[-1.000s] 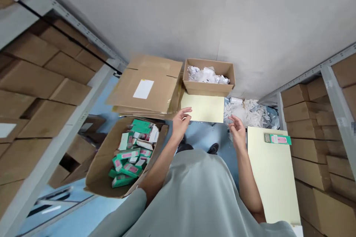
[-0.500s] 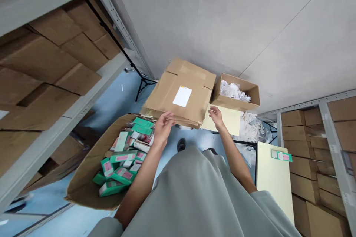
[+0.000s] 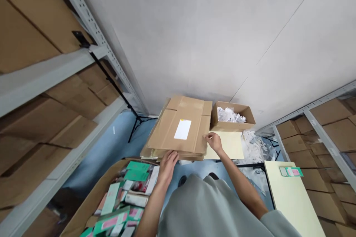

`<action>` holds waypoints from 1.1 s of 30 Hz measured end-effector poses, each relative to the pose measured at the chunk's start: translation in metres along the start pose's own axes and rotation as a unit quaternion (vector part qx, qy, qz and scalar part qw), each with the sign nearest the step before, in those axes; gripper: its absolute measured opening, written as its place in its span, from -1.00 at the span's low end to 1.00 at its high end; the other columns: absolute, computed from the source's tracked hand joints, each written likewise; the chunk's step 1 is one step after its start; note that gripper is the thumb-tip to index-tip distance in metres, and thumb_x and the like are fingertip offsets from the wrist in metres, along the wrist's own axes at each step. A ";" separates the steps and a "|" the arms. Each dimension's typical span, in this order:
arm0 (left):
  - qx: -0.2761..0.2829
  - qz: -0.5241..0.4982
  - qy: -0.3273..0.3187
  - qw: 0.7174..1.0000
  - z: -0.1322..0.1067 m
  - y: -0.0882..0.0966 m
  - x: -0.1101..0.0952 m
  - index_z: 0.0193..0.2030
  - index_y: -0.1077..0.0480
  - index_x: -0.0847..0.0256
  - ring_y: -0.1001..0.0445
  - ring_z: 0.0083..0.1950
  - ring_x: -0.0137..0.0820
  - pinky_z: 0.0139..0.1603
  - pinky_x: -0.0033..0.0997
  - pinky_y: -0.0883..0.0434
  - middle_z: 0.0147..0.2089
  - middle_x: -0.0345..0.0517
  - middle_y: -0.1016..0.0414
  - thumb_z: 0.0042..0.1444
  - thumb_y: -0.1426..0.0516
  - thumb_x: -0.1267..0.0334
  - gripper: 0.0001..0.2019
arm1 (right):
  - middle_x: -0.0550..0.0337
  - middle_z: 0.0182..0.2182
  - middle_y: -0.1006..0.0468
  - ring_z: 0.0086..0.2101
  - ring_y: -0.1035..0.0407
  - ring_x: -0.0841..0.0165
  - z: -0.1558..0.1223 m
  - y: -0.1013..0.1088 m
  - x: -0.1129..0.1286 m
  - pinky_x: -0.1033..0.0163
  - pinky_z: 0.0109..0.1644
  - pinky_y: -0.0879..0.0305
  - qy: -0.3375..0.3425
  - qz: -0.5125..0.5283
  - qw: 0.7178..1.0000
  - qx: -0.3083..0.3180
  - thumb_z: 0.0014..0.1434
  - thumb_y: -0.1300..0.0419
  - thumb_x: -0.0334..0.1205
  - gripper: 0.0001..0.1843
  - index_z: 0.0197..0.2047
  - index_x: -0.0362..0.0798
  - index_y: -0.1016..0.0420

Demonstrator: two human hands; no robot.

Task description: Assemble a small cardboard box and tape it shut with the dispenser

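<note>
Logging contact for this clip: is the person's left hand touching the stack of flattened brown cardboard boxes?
Touching. In the head view, the left hand has its fingertips on the near edge of the stack of flattened brown cardboard boxes, with no gap visible.

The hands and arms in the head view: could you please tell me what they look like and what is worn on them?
Both hands, left and right, are bare: no gloves, rings or watch show. The forearms are bare too. A pale grey-green top covers the body, its sleeves ending high on the arms.
</note>
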State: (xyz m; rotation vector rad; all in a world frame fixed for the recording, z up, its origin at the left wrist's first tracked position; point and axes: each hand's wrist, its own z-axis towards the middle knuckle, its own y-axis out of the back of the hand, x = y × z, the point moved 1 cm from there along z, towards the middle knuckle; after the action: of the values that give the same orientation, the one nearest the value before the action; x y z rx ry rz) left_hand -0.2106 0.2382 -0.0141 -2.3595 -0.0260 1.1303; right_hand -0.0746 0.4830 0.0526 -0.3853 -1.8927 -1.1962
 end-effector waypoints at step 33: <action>0.445 0.337 0.181 0.809 -0.181 -0.361 0.144 0.00 -0.60 0.12 -0.70 0.28 -0.10 0.49 0.01 -0.56 0.03 0.01 -0.77 0.16 -0.37 0.30 -0.75 | -0.04 -0.17 -0.74 -0.15 -0.63 0.07 -0.407 0.302 -0.235 -0.04 -0.01 -0.58 -0.162 0.168 0.735 -0.637 0.15 -0.41 0.41 -0.42 -0.18 0.02 -0.64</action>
State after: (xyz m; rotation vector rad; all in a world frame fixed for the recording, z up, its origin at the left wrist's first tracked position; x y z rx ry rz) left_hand 0.0879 0.5035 0.1423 -1.6450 1.2774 0.6705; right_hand 0.4567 0.3262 0.1241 -1.6645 -0.8333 -2.0928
